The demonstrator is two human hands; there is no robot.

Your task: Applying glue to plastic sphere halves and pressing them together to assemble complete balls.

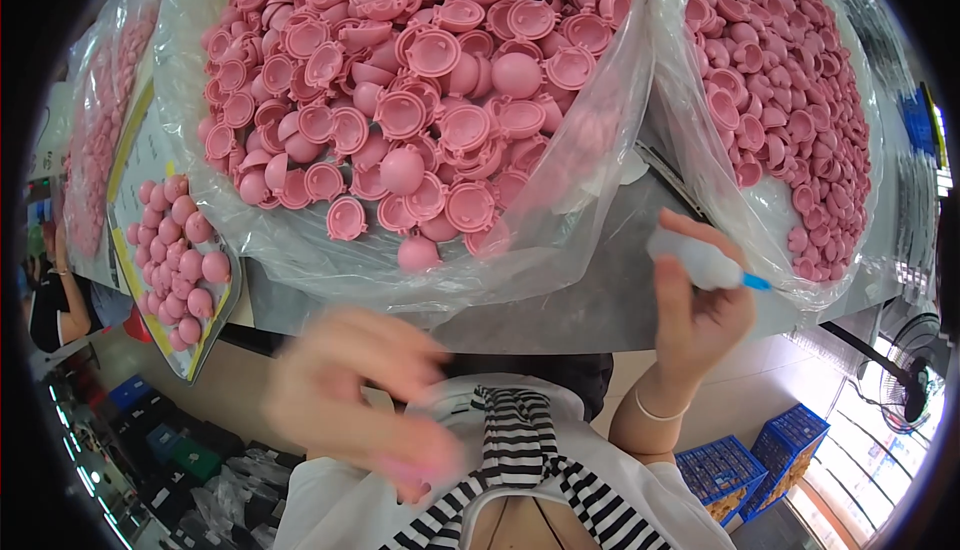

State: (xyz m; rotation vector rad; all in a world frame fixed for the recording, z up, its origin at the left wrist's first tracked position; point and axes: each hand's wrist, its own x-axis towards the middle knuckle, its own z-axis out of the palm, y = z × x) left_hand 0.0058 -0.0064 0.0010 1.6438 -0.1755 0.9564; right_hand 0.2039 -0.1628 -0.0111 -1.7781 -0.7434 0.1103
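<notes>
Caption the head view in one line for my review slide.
Right hand holding a blue-tipped white bottle, motion-blurred left hand with something pink, beside heaped pink shells.

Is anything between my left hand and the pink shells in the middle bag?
Yes: the crumpled near edge of the clear bag lies on the grey table, between your left hand and the pink shells. Beyond it, most shells look uncovered.

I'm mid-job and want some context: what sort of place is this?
Probably a factory or small assembly workshop. Large clear plastic bags full of loose pink shell pieces lie on the grey workbench, and blue crates stand at lower right.
</notes>
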